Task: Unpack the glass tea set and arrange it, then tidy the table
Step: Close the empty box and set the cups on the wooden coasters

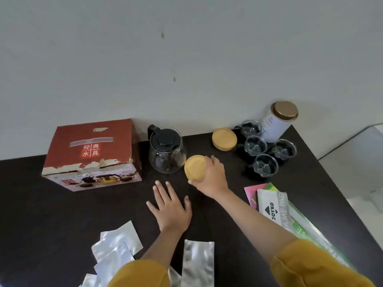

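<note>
A glass teapot (166, 156) with a black lid stands on the dark table (62, 214) beside the red tea-set box (91, 154). My right hand (211, 177) grips a round wooden coaster (194, 167) just right of the teapot, tilted up off the table. My left hand (170, 206) lies flat on the table with fingers spread, holding nothing. A stack of wooden coasters (224, 139) sits further back. Several small glass cups (255, 145) stand in a cluster at the back right.
A white tea canister (278, 121) with a gold lid stands behind the cups. Silver foil packets (118, 243) lie near the front edge. Paper packaging and a stamp-pad box (273, 206) lie at the right. The table's right edge runs diagonally.
</note>
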`<action>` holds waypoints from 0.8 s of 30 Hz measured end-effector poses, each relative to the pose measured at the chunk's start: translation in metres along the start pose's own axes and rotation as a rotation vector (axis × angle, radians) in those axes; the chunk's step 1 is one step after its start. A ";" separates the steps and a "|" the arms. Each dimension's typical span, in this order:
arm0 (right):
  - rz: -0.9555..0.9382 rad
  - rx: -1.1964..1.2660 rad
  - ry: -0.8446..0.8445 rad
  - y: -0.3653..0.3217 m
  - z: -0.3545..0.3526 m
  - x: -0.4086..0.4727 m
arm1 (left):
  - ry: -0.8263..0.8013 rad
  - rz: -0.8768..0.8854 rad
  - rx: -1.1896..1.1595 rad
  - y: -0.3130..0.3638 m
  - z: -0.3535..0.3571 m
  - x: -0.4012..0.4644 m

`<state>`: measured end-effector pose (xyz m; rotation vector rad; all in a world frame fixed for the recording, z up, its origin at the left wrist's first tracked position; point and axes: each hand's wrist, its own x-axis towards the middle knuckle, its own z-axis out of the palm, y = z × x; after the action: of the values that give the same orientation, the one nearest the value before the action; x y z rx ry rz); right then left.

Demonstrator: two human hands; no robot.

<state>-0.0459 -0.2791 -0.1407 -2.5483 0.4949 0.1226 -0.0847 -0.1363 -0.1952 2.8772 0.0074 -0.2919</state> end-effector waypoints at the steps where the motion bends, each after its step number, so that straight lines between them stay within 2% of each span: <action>1: 0.000 0.007 -0.019 0.003 0.001 0.005 | 0.008 -0.004 0.013 0.001 0.003 0.002; 4: -0.030 0.049 -0.062 0.011 0.008 0.014 | -0.009 -0.014 0.040 0.001 0.007 0.002; 9: -0.083 0.115 0.007 0.025 0.012 0.017 | -0.019 -0.033 0.049 0.002 0.009 0.003; 14: -0.097 0.118 -0.030 0.047 -0.010 0.017 | 0.008 -0.031 0.020 0.002 0.009 0.002; 18: -0.103 0.019 -0.055 0.071 -0.038 0.020 | 0.021 -0.029 0.004 0.002 0.009 0.001; 24: -0.070 -0.253 -0.127 0.077 -0.059 0.027 | 0.029 -0.033 0.009 0.002 0.009 0.001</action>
<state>-0.0502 -0.3797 -0.1329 -2.7783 0.3599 0.3384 -0.0858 -0.1405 -0.2039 2.8926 0.0592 -0.2569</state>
